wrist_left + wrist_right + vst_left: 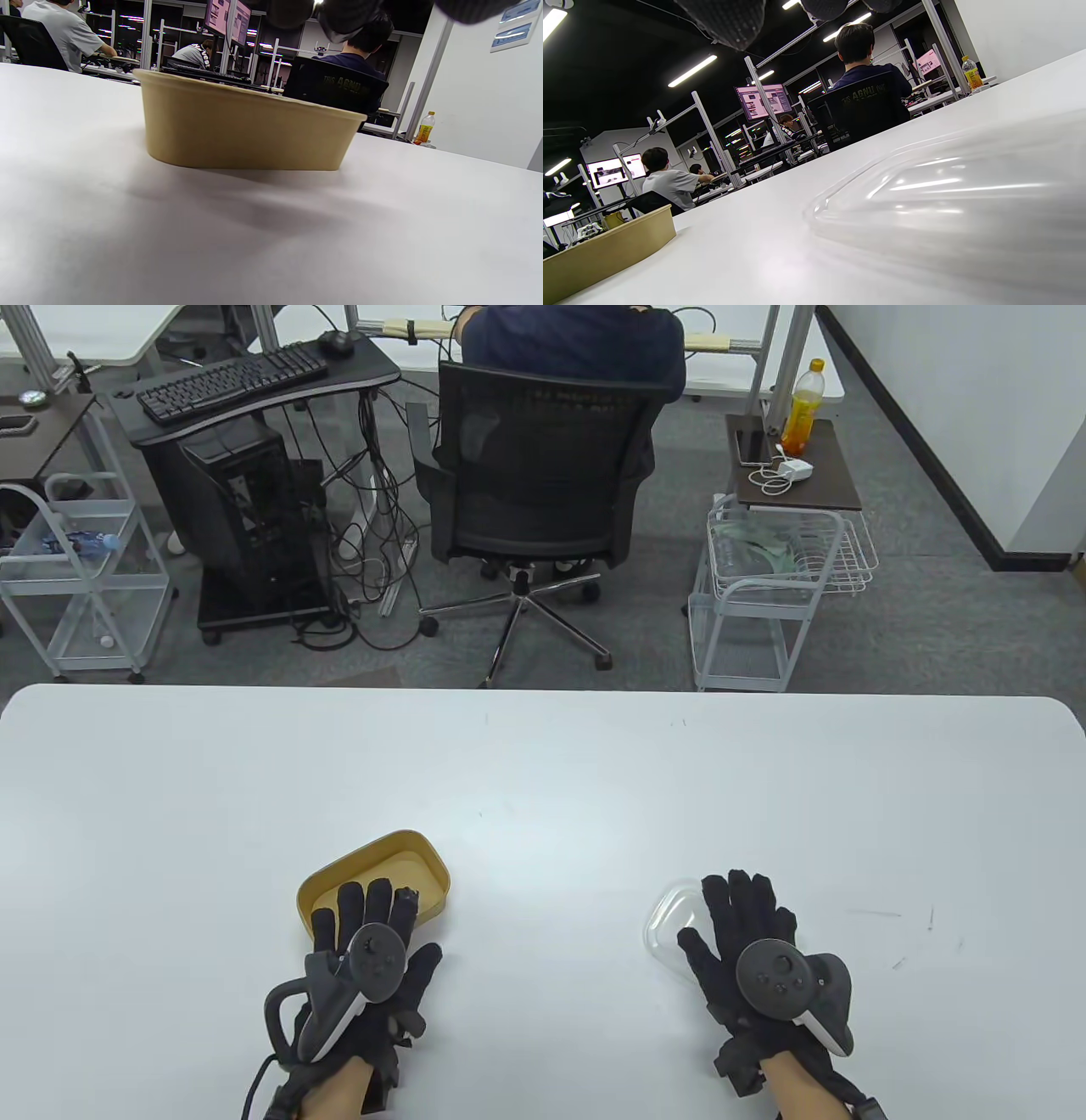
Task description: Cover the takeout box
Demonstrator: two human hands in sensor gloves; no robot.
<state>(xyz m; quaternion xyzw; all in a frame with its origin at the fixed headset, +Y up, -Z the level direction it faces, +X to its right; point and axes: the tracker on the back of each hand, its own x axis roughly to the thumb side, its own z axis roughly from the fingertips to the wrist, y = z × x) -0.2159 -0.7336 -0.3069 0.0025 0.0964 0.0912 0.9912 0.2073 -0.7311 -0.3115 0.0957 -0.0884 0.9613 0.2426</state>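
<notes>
Your work surface is a white table (543, 780) with rounded corners, standing in an office. Beyond its far edge you see a black office chair (539, 475) with a seated person, a computer desk (246, 398), and wire carts.

The brown takeout box (399, 869) sits open on the table, near its front edge and left of centre. Your left hand (361, 954) is spread flat over the box's near rim, gripping nothing. The clear lid (674, 916) lies well apart to the right. Your right hand (751, 959) lies spread over it; whether it touches the lid, you cannot tell.

The left wrist view alone shows the box's outer wall (250, 127) resting on the table. The right wrist view alone shows the lid's domed surface (950, 199).
</notes>
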